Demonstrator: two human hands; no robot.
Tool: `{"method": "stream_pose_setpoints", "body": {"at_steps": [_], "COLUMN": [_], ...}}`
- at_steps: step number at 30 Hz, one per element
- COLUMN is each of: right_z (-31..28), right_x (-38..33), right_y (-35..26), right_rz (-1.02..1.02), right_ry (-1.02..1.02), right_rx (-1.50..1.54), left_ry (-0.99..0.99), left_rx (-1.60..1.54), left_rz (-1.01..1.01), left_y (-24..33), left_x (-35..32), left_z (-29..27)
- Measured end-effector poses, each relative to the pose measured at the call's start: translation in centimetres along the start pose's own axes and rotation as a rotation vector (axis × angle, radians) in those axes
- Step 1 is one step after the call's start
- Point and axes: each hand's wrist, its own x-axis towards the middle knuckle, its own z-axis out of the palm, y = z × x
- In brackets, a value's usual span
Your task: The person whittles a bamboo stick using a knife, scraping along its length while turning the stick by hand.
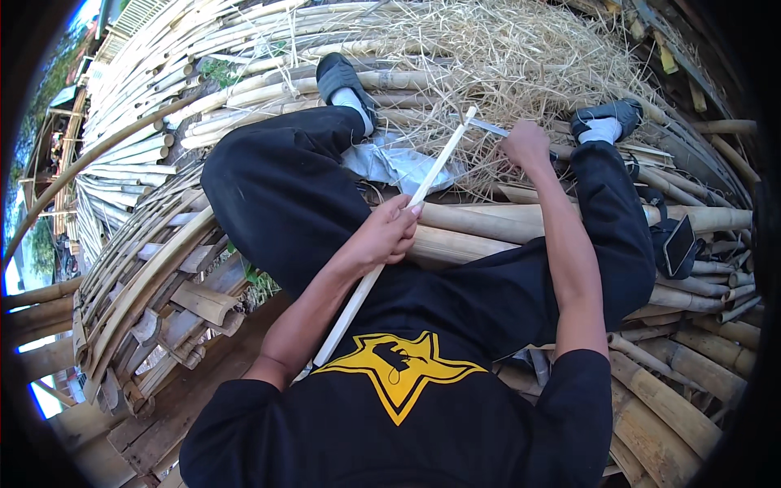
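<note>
My left hand (390,232) is closed around a long pale bamboo strip (442,161). The strip slants from beside my left side up and away to the right, its far end above the shavings. My right hand (527,146) grips the handle of a knife, which is mostly hidden in the fist. The knife's blade (489,127) points left and meets the strip near its far tip; whether it bites into the bamboo I cannot tell.
Thin bamboo shavings (521,57) heap up ahead. Stacked bamboo poles (480,224) lie between my legs, with a pale plastic sheet (399,165) near them. Split bamboo pieces (203,302) pile up at left. A phone (678,246) rests at right.
</note>
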Motion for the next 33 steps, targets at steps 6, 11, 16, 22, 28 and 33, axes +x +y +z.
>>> {"method": "stream_pose_setpoints", "body": {"at_steps": [6,11,16,22,28,33], "right_z": [-0.8,-2.1,-3.1,-1.7,-0.1,1.8], "right_x": [3.4,2.9,-3.1,-7.2,-8.3,-7.2], "right_y": [11.9,2.5,-4.7,-6.7,-7.3,-6.4], "right_rz": [0.418,0.084,-0.117,-0.242,-0.290,-0.361], "right_ry": [0.088,0.144,-0.120,-0.177,-0.174,-0.113], "right_rx": [0.163,0.365,0.264,0.165,0.161,0.113], "left_ry": [-0.049,0.050,-0.016,0.106,0.353,0.396], "left_rx": [0.099,-0.017,0.029,0.399,1.055,1.168], "left_rz": [-0.094,0.006,-0.099,0.013,0.335,0.343], "left_y": [0.6,1.7,3.3,3.3,2.5,0.1], "left_x": [-4.2,1.1,2.9,4.4,4.7,4.6], "left_z": [-0.7,-1.5,-1.9,-1.0,-0.5,-1.1]}}
